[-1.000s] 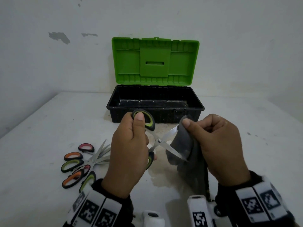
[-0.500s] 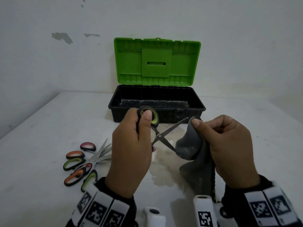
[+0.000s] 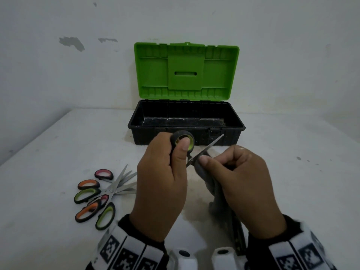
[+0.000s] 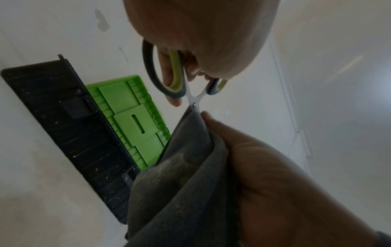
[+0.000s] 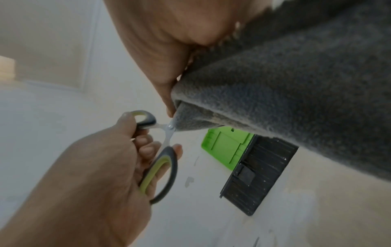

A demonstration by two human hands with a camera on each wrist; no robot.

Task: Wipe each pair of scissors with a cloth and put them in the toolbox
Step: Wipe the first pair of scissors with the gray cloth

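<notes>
White table [image 3: 58, 152] — left hand [image 3: 161, 188] grips green-handled scissors [image 3: 183, 142], right hand [image 3: 245, 188] pinches grey cloth [image 3: 204, 172] round the blades

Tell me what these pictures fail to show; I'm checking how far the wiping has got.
- Lower blade of the green-handled scissors: head view, hidden by the grey cloth and the right hand.
- Both blades: wrist views, the cloth covers them past the pivot.
- Toolbox floor: head view, near part hidden behind the front wall.
- Scissors on the table: head view, tips hidden behind the left hand; overlap blurs the count.
</notes>
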